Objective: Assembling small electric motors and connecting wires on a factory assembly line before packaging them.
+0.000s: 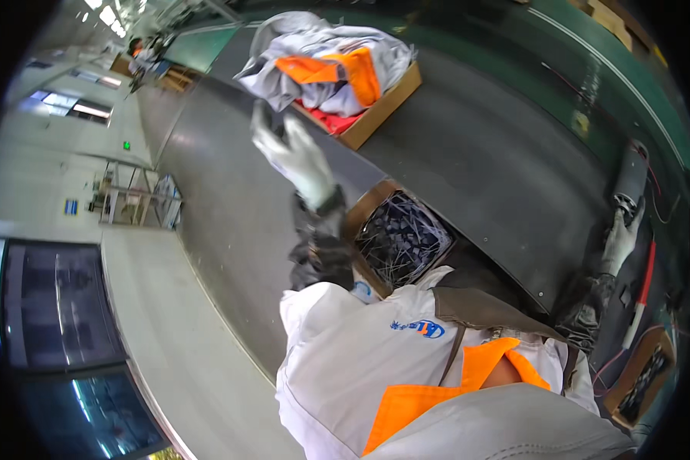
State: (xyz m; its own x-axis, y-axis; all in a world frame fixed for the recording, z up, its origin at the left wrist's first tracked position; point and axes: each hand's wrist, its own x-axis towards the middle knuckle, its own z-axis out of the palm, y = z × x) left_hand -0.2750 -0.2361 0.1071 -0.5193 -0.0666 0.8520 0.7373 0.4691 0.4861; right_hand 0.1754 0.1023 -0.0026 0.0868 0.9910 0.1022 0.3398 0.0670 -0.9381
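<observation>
My left hand (297, 157), in a white glove, is raised over the grey floor beside the bench. Its fingers are apart and hold nothing. Nearest to it is a cardboard box (383, 107) heaped with light grey cloth (330, 42), with orange and red pieces among it. Far to the right, my right hand (619, 241), also gloved, is closed at the dark ridged end of a grey cylinder (631, 175) with a thin red wire by it. Its fingertips are small and partly hidden there.
A dark bench (491, 161) spans the middle. Close to my body stands a carton (372, 203) of black pieces and pale strips. Right of me are a red-and-white stick (644, 295) and a smaller box (667, 337) of dark parts. A metal rack (134, 195) stands by the left wall.
</observation>
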